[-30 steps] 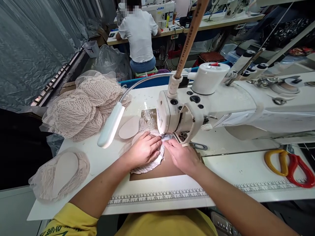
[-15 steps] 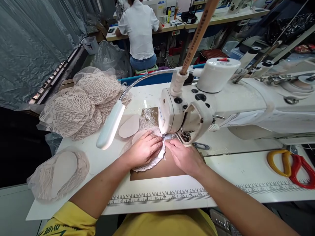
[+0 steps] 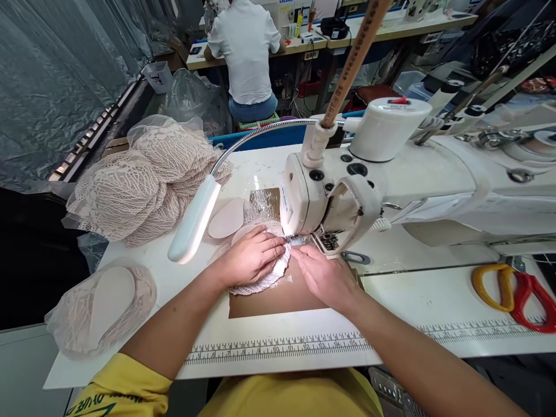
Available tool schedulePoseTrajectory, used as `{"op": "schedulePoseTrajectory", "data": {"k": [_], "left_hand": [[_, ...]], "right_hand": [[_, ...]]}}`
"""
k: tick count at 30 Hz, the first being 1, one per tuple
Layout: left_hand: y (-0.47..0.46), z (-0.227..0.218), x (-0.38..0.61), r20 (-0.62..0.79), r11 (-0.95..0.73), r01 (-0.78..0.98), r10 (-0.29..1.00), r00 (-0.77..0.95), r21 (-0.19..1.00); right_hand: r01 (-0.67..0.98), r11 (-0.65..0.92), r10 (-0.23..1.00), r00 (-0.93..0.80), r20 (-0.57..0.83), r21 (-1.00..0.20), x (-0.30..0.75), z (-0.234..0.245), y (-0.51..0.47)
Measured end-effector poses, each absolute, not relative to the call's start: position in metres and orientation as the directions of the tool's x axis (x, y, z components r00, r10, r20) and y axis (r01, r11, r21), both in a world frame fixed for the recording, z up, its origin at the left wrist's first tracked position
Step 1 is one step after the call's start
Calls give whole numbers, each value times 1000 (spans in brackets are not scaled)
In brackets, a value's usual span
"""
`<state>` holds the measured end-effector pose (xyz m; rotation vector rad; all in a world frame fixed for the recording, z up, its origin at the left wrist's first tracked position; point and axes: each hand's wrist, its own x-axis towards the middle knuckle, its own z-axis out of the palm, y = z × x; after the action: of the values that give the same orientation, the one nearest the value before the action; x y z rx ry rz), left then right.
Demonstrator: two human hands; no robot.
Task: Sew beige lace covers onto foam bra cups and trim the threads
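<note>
A small piece of pale lace over a beige pad [image 3: 264,278] lies on the brown plate under the head of a white sewing machine [image 3: 339,197]. My left hand [image 3: 249,258] presses flat on the lace, fingers stretched toward the needle. My right hand [image 3: 324,278] rests just right of it, its fingertips holding the lace edge down beside the presser foot [image 3: 299,240]. Both hands touch the same piece.
A heap of lace pieces [image 3: 139,185] sits at the back left, another lace-covered pad [image 3: 102,310] at the front left. A gooseneck lamp [image 3: 191,220] hangs over the table. Yellow and red scissors [image 3: 512,292] lie at the right. A person in white sits at a far table [image 3: 247,52].
The lace piece has fed a little further back under the presser foot, and both hands have crept with it. The view has tipped slightly.
</note>
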<state>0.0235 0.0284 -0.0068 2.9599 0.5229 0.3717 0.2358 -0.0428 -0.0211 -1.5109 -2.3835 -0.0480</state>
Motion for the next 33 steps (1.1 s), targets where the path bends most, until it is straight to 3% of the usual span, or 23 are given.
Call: {"op": "schedulePoseTrajectory", "data": {"k": [7, 17, 25, 33], "left_hand": [[24, -7, 28, 229, -940, 325, 341, 912, 103], [18, -12, 33, 267, -910, 371, 410, 872, 186], [14, -17, 33, 268, -895, 408, 444, 855, 181], [14, -17, 34, 260, -889, 420, 456, 851, 185]], "right_hand": [[904, 417, 885, -378, 272, -98, 233, -21, -43], [914, 405, 882, -393, 259, 10, 227, -21, -41], [910, 415, 860, -390, 330, -7, 230, -22, -42], [898, 438, 866, -407, 290, -48, 231, -21, -43]]}}
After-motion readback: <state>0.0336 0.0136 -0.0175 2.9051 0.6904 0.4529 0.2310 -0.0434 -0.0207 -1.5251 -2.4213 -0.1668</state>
